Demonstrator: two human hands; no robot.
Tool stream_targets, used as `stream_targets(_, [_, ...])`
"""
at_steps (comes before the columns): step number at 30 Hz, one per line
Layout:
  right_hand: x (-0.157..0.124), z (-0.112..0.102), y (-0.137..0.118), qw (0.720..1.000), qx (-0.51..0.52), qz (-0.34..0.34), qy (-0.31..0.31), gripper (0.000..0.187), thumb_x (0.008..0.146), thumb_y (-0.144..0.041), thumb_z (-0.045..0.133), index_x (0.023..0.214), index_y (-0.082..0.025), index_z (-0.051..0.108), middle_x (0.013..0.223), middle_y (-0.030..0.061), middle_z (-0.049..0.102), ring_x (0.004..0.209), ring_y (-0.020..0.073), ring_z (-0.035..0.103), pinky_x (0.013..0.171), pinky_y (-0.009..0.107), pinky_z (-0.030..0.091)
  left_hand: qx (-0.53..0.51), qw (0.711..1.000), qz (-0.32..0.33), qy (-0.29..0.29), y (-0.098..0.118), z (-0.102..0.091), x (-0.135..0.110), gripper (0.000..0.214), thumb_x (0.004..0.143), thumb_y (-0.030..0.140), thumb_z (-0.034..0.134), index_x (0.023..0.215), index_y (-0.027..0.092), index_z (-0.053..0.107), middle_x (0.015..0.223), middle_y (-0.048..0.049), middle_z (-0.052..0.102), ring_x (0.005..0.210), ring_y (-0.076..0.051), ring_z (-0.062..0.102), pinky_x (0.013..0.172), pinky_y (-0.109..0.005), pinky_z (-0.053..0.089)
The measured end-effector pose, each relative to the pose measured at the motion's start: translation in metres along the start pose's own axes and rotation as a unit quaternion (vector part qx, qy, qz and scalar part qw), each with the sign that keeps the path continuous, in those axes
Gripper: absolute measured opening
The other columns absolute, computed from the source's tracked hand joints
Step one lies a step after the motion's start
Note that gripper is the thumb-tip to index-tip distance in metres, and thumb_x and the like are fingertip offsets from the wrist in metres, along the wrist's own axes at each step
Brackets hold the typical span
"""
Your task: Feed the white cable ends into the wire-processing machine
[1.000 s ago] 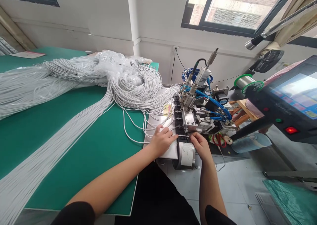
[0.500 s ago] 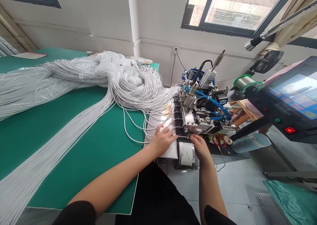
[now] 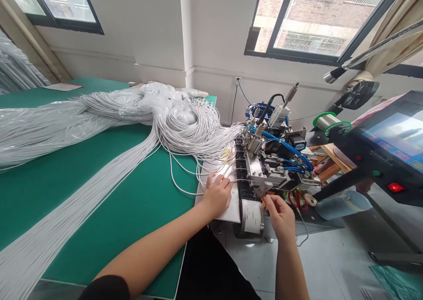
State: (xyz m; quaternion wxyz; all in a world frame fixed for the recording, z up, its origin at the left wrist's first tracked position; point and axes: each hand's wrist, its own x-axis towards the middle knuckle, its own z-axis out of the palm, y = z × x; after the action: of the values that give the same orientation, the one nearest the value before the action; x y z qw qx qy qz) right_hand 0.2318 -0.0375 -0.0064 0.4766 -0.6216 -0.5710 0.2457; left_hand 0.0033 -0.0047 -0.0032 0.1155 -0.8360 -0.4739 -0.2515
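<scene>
My left hand [image 3: 217, 195] rests curled on a white plate [image 3: 233, 206] beside a black slotted belt [image 3: 244, 176], its fingers pinching a thin grey cable [image 3: 185, 190] that loops back over the green mat. My right hand [image 3: 280, 212] is off the belt, just right of the belt's end roller [image 3: 253, 218], with thumb and forefinger pinched on something small I cannot make out. Several more grey cables lie across the belt under a small machine [image 3: 271, 163] with blue hoses.
A large heap of grey cables [image 3: 99, 115] spreads over the green table [image 3: 82, 194], part in clear plastic. A control box with a touchscreen [image 3: 393, 150] and red switch stands at right. A wire spool [image 3: 327, 120] and fan sit behind the machine. Tiled floor lies below.
My right hand has pulled back from the belt's front slot toward me and to the right. The left hand has shifted slightly. The camera has tilted up a little.
</scene>
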Motion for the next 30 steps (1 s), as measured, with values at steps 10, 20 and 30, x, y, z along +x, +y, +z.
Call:
stream_targets(10, [-0.02,0.037,-0.039,0.935,-0.074,-0.315,-0.145,0.017,0.09,-0.025,0.052,0.076,-0.021,0.061,0.063,0.0021,0.063,0.054,0.0145,0.055,0.054,0.026,0.04,-0.039,0.999,-0.026,-0.018,0.0,-0.004,0.001,0.03,0.083,0.02,0.054,0.112,0.024,0.06,0.116,-0.0058,0.062,0.112,-0.024,0.049,0.102,-0.048,0.024])
stream_targets(20, [-0.028,0.046,-0.03,0.924,-0.073,-0.362,-0.097,0.013,0.09,-0.017,0.052,0.079,-0.02,0.059,0.062,0.002,0.061,0.055,0.0151,0.056,0.056,0.027,0.037,-0.088,0.995,-0.034,0.0,0.0,-0.011,0.0,0.034,0.083,0.016,0.052,0.113,0.028,0.063,0.121,-0.0042,0.06,0.116,-0.023,0.048,0.103,-0.046,0.026])
stream_targets(30, [-0.028,0.046,-0.027,0.897,-0.059,-0.431,-0.076,0.015,0.086,-0.019,0.051,0.072,-0.022,0.055,0.051,-0.0006,0.053,0.044,0.0151,0.049,0.049,0.029,0.03,-0.046,0.984,-0.156,-0.066,-0.091,-0.015,0.078,0.048,0.084,0.042,0.051,0.125,0.017,0.053,0.128,-0.0115,0.055,0.121,-0.028,0.046,0.102,-0.044,0.035])
